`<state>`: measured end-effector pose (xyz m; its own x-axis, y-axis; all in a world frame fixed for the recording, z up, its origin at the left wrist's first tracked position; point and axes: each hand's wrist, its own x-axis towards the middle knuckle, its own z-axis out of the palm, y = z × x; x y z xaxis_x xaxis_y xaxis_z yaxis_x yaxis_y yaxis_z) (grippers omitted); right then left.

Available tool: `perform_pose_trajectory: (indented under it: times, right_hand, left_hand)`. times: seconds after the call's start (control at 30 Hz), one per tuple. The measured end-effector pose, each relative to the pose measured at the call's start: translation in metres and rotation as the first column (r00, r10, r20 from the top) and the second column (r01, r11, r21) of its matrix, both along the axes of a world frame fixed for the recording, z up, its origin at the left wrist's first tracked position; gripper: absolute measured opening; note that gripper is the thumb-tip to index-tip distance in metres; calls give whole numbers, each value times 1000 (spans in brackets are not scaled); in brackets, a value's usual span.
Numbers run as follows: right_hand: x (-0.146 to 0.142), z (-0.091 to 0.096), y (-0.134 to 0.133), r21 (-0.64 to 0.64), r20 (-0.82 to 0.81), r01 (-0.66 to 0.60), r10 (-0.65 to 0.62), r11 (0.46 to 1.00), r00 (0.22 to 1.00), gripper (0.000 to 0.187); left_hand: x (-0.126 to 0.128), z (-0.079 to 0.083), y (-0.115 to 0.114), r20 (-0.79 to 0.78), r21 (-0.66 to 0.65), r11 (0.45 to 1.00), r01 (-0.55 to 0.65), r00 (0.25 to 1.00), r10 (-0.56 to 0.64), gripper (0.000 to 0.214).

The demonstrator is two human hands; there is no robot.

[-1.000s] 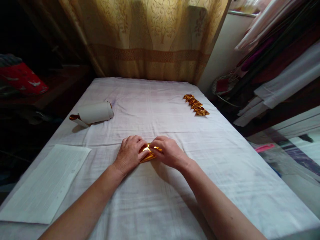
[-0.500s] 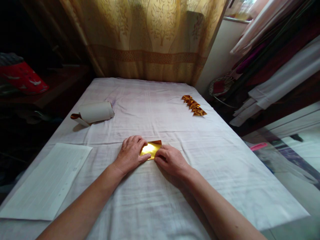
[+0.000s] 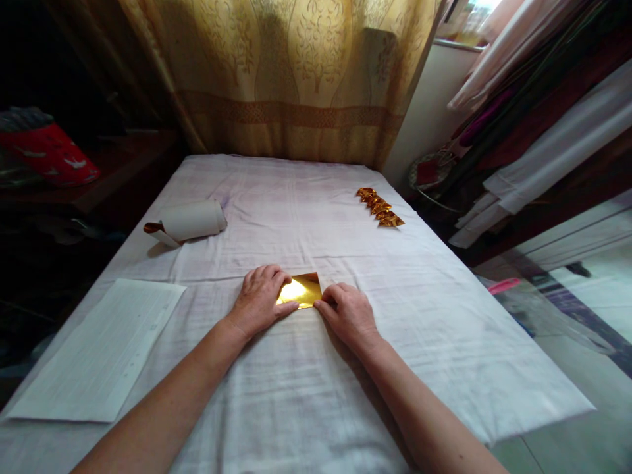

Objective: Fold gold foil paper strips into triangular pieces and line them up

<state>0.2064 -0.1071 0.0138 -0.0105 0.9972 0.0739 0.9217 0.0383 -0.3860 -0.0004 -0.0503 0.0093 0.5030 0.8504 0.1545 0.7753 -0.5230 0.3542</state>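
Note:
A small folded piece of gold foil paper (image 3: 305,289) lies on the cloth in front of me, shiny side up. My left hand (image 3: 260,297) covers its left end, with the thumb along the near edge and the fingers curled over the far side. At the near right corner, my right hand (image 3: 349,315) has its thumb and bent fingers pinched together, touching the paper's edge. The paper's left end is hidden under my left hand.
Several folded gold foil pieces (image 3: 380,207) sit in a row at the back right. A paper roll (image 3: 193,220) lies at the back left, and a printed white sheet (image 3: 99,355) is at the left. The table is covered by a white cloth (image 3: 296,395).
My right hand has slid slightly right to the paper's corner, uncovering more gold surface. The far right flap looks flatter now. My left hand has stayed on the paper.

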Motion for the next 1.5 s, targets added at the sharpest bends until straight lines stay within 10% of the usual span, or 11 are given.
perform_pose_trajectory:
  times: [0.47,1.0,1.2,1.5]
  right_hand:
    - [4,-3,-1,29,-74,19,-17,999,997,9]
    - [12,-14,0,104,-126,-8,21,995,992,10]
    - [-17,-17,7,398,-125,-54,112,916,986,42]
    - [-59,-11,37,-70,88,-188,194,980,977,57]
  left_hand:
    - [36,11,-17,-136,59,978,-203,968,209,43]
    - [-23,9,11,-163,-177,975,131,973,-161,55]
    - [-22,3,9,-111,-139,984,108,986,-124,55]
    - [-29,-17,10,-3,-64,994,92,996,-93,59]
